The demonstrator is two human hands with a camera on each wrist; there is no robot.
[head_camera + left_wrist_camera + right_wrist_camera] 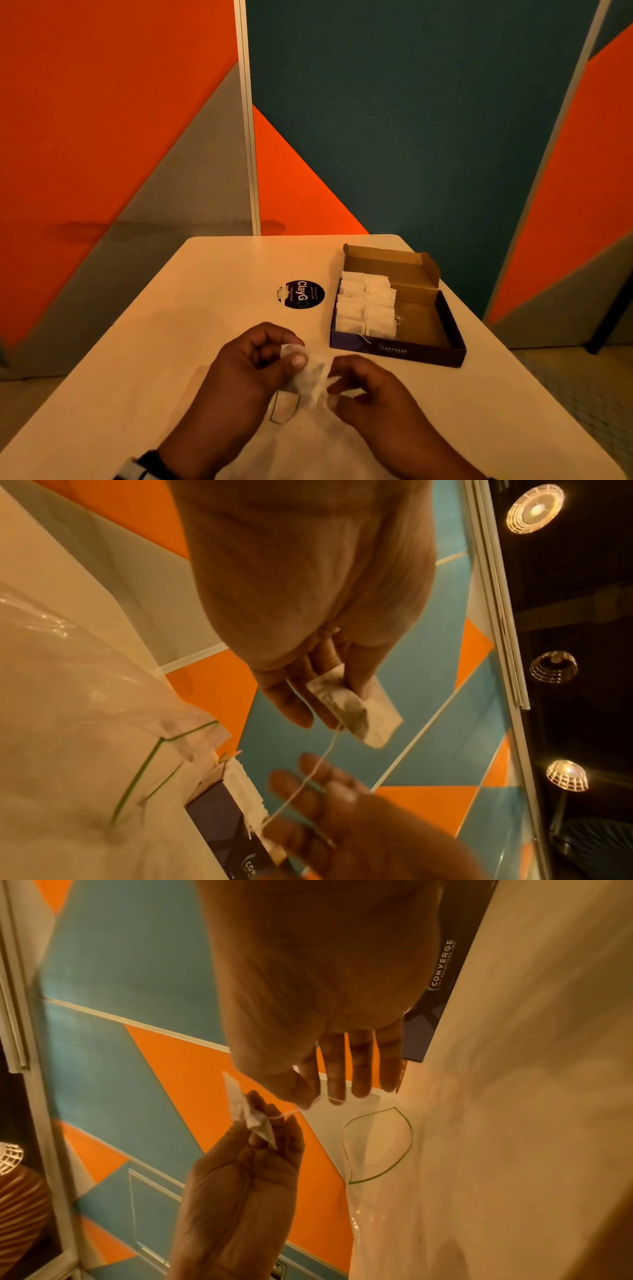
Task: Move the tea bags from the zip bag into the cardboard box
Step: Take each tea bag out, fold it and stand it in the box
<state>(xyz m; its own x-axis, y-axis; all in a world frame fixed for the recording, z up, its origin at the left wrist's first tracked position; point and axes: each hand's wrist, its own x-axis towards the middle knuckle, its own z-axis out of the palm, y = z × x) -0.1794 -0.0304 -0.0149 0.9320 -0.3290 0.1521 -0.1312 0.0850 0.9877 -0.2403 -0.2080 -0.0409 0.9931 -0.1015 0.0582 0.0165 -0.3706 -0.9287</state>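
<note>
A white tea bag (pixel 310 373) hangs above the table, pinched between thumb and fingers of my left hand (pixel 291 354). Its thin string (pixel 318 767) runs across to my right hand (pixel 334 390), whose thumb and forefinger pinch the string's end (pixel 310 1103). Under both hands lies the clear zip bag (pixel 284 409) with a green zip line, its mouth (pixel 377 1150) open; I cannot see tea bags inside it. The dark cardboard box (pixel 428 353) stands open at the right, with several tea bags (pixel 366 305) in rows in its left half.
A round black sticker (pixel 301 294) is on the white table (pixel 171 325) left of the box. The box's lid flap (pixel 387 263) stands up at the back. Orange, grey and teal wall panels close in behind the table.
</note>
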